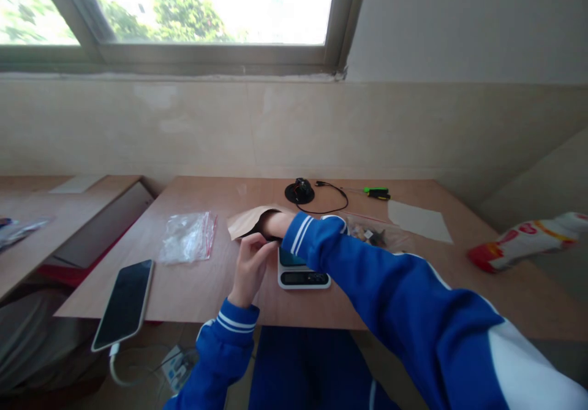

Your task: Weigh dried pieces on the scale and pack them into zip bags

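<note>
A brown paper bag lies on its side on the table with its mouth toward me. My left hand is closed, thumb and fingers pinching the near rim of the bag. Into the bag's opening reaches my right hand; its fingers are hidden inside, so what they hold cannot be seen. Under my right sleeve stands a small white digital scale, partly covered by the arm. Just beyond that forearm, a clear zip bag with small dark and tan pieces shows in part.
Clear plastic bags lie at the left. A phone with a cable overhangs the front left edge. At the back are a black round-based device with a cable and screwdrivers. White paper and a red-white bottle are right.
</note>
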### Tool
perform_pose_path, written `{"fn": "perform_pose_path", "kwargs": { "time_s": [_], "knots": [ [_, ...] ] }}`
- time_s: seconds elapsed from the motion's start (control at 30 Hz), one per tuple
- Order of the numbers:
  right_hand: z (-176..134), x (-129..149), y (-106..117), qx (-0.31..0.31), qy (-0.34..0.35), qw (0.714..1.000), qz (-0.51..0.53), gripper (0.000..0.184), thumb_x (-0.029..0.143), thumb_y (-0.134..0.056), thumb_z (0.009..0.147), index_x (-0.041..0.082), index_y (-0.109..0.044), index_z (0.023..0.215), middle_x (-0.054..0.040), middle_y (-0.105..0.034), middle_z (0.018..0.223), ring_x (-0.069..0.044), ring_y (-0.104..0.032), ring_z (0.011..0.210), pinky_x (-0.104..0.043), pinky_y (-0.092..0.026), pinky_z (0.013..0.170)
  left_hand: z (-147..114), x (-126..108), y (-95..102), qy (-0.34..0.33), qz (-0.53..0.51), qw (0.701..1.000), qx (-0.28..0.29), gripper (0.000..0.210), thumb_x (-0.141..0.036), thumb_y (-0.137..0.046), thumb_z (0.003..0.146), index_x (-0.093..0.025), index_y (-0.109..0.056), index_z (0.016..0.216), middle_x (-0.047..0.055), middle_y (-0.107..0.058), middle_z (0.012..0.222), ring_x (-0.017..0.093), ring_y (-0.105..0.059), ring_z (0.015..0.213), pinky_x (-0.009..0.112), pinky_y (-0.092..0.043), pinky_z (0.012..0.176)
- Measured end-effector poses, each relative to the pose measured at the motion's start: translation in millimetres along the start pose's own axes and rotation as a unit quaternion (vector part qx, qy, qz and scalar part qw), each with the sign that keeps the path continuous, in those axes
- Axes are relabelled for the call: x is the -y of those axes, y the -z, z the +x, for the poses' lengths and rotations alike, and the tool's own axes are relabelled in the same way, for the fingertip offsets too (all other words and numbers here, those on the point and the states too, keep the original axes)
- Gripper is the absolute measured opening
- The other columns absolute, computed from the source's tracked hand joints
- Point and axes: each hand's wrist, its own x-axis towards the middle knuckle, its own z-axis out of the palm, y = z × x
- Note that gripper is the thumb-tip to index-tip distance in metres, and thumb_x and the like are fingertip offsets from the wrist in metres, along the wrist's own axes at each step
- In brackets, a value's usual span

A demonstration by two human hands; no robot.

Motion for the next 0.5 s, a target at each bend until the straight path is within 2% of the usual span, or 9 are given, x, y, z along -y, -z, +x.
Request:
{"fn": "perform_pose_path", "kwargs": {
  "time_s": [0.13,0.27,0.37,0.5],
  "knots": [
    [-6.5,3.6,-10.5,-0.046,0.002,0.989,0.14,0.022,0.023,-0.059,0.09,0.026,-0.064,0.112,-0.0046,-0.063,0.121,-0.017,-0.06,0.107,-0.032,-0.051,0.094,-7.6,-3.2,2.1,0.007,-0.004,1.0,0.015,0.024,-0.01,-0.047,0.092,-0.021,-0.067,0.098,0.002,-0.049,0.093,0.01,-0.054,0.079,0.021,-0.05,0.067],
    [-11.6,0.7,-12.7,-0.059,-0.006,0.981,0.187,0.023,0.033,-0.054,0.094,0.023,-0.061,0.114,-0.008,-0.06,0.123,-0.018,-0.061,0.102,-0.037,-0.054,0.088,-12.1,-2.3,4.2,0.011,-0.004,1.0,0.024,0.025,-0.009,-0.047,0.092,-0.022,-0.067,0.101,0.002,-0.049,0.094,0.01,-0.053,0.08,0.022,-0.05,0.069],
    [-14.0,-4.7,-10.8,-0.064,-0.015,0.969,0.237,0.017,0.026,-0.059,0.09,0.029,-0.066,0.105,-0.0027,-0.065,0.118,-0.014,-0.061,0.098,-0.031,-0.056,0.089,-12.5,-3.3,3.3,0.011,-0.004,1.0,0.029,0.026,-0.009,-0.048,0.092,-0.023,-0.067,0.103,0.003,-0.048,0.094,0.011,-0.054,0.082,0.023,-0.051,0.071],
    [-12.6,-10.0,-14.3,-0.059,-0.032,0.949,0.309,0.022,0.02,-0.058,0.084,0.036,-0.07,0.094,0.0024,-0.069,0.101,-0.012,-0.06,0.089,-0.02,-0.058,0.08,-14.5,-5.0,1.6,0.02,0.001,1.0,0.02,0.029,-0.009,-0.05,0.091,-0.024,-0.067,0.109,0.003,-0.048,0.095,0.011,-0.055,0.082,0.022,-0.05,0.069]
  ]
}}
